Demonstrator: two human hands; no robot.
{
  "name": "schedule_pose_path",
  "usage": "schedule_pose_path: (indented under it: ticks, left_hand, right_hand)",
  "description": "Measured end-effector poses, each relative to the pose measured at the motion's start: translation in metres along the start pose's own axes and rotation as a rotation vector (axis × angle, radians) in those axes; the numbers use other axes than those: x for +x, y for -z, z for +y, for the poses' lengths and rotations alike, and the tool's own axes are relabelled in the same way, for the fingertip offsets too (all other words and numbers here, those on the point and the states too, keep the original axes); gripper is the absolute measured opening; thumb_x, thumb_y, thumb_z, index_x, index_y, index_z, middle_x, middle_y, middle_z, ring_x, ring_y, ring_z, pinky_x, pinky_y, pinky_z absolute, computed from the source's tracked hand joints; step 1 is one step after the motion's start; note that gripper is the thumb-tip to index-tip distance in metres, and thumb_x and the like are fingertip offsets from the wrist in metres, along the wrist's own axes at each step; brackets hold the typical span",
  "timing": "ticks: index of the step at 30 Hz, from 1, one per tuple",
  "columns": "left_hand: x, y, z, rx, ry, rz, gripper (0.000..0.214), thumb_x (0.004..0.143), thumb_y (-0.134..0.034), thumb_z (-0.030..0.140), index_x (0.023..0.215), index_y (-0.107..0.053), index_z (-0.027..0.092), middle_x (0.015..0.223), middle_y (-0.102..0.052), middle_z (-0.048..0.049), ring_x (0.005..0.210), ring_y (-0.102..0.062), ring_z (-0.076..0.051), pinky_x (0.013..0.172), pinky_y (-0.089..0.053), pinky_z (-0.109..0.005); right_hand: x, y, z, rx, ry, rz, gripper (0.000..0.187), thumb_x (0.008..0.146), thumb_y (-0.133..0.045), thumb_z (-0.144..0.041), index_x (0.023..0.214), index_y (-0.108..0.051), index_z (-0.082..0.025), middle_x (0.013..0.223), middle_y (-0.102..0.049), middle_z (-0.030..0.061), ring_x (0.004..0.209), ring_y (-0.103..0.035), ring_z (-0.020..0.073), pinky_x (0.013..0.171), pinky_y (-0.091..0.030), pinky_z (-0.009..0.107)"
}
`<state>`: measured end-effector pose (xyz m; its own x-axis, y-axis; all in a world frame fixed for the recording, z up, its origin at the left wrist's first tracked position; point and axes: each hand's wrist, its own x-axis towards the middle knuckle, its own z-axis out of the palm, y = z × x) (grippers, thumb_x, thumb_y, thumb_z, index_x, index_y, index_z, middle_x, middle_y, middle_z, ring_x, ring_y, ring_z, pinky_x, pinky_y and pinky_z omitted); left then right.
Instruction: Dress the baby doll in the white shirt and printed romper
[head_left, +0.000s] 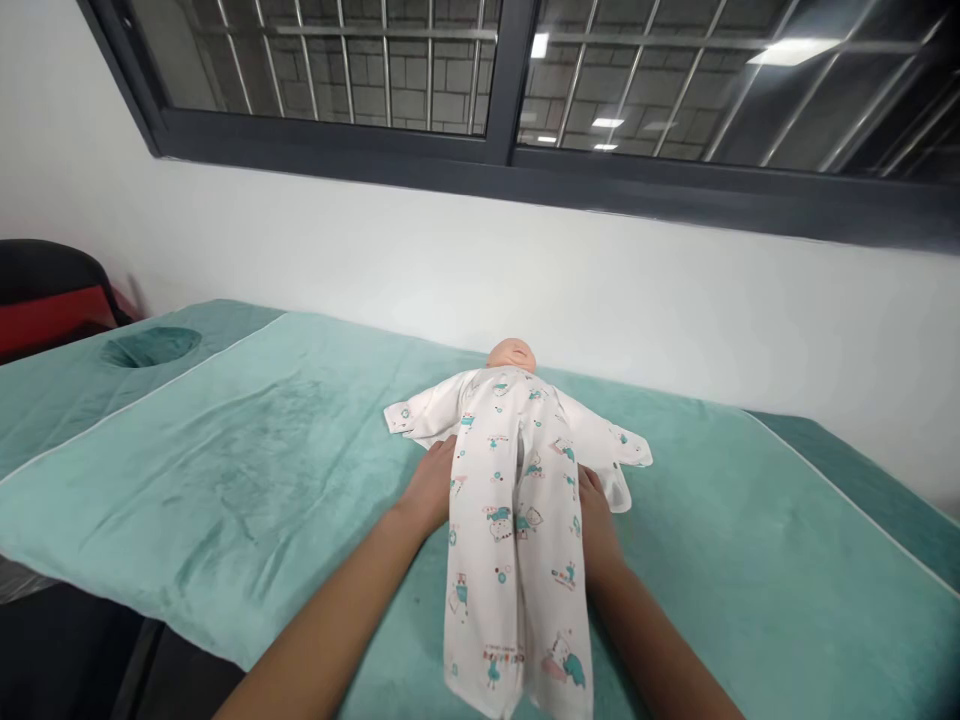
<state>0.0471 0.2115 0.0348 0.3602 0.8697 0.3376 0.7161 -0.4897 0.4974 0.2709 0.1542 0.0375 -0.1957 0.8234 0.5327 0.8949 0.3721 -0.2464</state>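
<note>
A bed [750, 540] covered in green cloth [300, 440] has a rounded hollow [152, 346] near its left end. On it lies a doll [513, 354] with white printed clothes [495, 480], sleeves spread sideways.

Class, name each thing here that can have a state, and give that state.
Doll: lying down, head uncovered
Printed clothing: sleeves spread sideways, lower parts stretched toward the camera
Left hand: partly hidden by clothing
Right hand: partly hidden by clothing
Green cover: spread, creased
Window: barred, appears shut
</note>
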Motion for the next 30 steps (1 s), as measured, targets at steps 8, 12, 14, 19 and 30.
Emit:
schedule_pose_path:
  ticks: [8,12,14,19,30]
  left_hand:
    - [-0.033,0.001,-0.018,0.357,-0.415,0.168,0.014,0.086,-0.052,0.013,0.078,-0.063,0.017,0.079,-0.063,-0.0073,0.078,-0.054,-0.022,0.068,-0.039,-0.035]
    - [-0.059,0.006,-0.020,0.309,-0.547,0.242,0.020,0.081,-0.047,0.004,0.073,-0.060,0.016,0.074,-0.061,-0.0055,0.074,-0.050,-0.020,0.064,-0.036,-0.034]
    - [-0.069,0.008,-0.020,0.266,-0.558,0.204,0.019,0.082,-0.047,0.007,0.070,-0.058,0.016,0.072,-0.059,-0.0050,0.072,-0.050,-0.020,0.063,-0.037,-0.034]
    - [-0.061,0.016,-0.030,-0.066,-0.323,0.187,0.027,0.085,-0.039,0.006,0.087,-0.063,0.019,0.089,-0.065,-0.0049,0.086,-0.058,-0.018,0.075,-0.047,-0.031]
    - [-0.015,0.014,-0.042,0.276,0.464,0.277,0.032,0.087,-0.052,0.034,0.109,-0.065,0.015,0.114,-0.062,-0.0138,0.107,-0.054,-0.032,0.091,-0.043,-0.045]
  right_hand:
    - [-0.023,0.021,0.031,-0.117,0.148,0.103,0.033,0.081,-0.046,-0.001,0.086,-0.072,-0.021,0.099,-0.071,0.0069,0.106,-0.057,0.0272,0.090,-0.044,0.044]
    - [-0.047,0.027,0.044,-0.092,0.294,-0.011,0.055,0.072,-0.038,0.006,0.104,-0.072,-0.023,0.108,-0.072,0.0038,0.114,-0.057,0.0246,0.099,-0.041,0.044]
    - [-0.058,0.030,0.047,-0.083,0.309,-0.049,0.059,0.070,-0.037,0.006,0.107,-0.072,-0.024,0.112,-0.072,0.0026,0.115,-0.058,0.0245,0.102,-0.039,0.046]
    - [-0.070,0.042,0.058,0.157,0.077,-0.075,0.047,0.085,-0.038,-0.006,0.115,-0.067,-0.028,0.122,-0.068,0.0011,0.116,-0.060,0.0226,0.099,-0.046,0.040]
    - [0.013,0.039,0.103,0.059,-0.671,-0.241,0.035,0.076,-0.060,-0.057,0.072,-0.065,-0.022,0.073,-0.068,0.0042,0.068,-0.059,0.0227,0.059,-0.040,0.032]
